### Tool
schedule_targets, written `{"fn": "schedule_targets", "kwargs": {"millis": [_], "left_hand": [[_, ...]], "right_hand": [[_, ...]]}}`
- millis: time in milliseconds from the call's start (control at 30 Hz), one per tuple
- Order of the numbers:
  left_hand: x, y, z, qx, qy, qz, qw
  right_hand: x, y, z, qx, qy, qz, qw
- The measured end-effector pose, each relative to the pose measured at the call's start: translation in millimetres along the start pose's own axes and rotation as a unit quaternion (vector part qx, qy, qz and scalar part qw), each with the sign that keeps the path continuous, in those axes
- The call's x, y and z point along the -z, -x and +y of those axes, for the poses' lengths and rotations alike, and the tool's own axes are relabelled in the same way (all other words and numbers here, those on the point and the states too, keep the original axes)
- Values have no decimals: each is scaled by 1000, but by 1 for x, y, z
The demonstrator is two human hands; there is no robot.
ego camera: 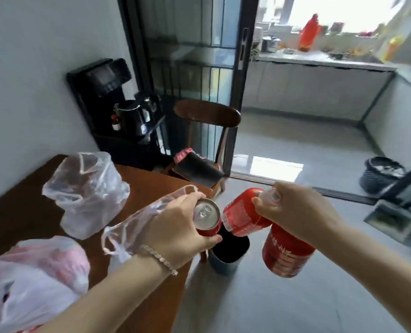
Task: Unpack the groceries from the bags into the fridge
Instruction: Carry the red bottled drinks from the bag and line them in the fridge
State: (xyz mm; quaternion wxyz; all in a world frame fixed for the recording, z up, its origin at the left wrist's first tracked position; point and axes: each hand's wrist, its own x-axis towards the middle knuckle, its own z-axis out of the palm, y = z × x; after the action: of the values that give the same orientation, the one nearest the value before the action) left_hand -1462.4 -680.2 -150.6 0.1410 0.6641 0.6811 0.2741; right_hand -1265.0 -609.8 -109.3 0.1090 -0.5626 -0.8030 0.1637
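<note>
My left hand [175, 227] grips one red drink can [207, 218] upright, its silver top showing, past the table's right edge. My right hand [293, 212] holds two red cans together: one [241, 212] tilted toward the left can, the other [286, 253] hanging below the palm. A clear plastic bag [89, 188] stands open on the brown wooden table [149, 183]. A second clear bag [127, 231] lies flat under my left forearm. A pink-and-white bag [31, 280] sits at the near left corner. No fridge is in view.
A small dark bin [228, 253] stands on the floor under the cans. A wooden chair [207, 131] with a dark item on its seat is behind the table. A black water dispenser [113, 104] stands by the wall. A sliding door opens onto a kitchen, with a dark basket [380, 174] at right.
</note>
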Motion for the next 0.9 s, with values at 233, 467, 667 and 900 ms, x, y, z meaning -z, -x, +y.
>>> {"fn": "schedule_targets", "kwargs": {"millis": [233, 467, 667, 900], "left_hand": [[-146, -88, 188, -107, 74, -135, 982], [-279, -160, 360, -192, 112, -233, 947], [-378, -238, 492, -285, 133, -297, 902], [-478, -350, 650, -384, 162, -326, 849]], "right_hand": [[83, 56, 240, -150, 59, 57, 985], [162, 108, 426, -308, 98, 107, 940], [221, 122, 558, -450, 78, 159, 875], [311, 106, 684, -561, 43, 220, 797]]}}
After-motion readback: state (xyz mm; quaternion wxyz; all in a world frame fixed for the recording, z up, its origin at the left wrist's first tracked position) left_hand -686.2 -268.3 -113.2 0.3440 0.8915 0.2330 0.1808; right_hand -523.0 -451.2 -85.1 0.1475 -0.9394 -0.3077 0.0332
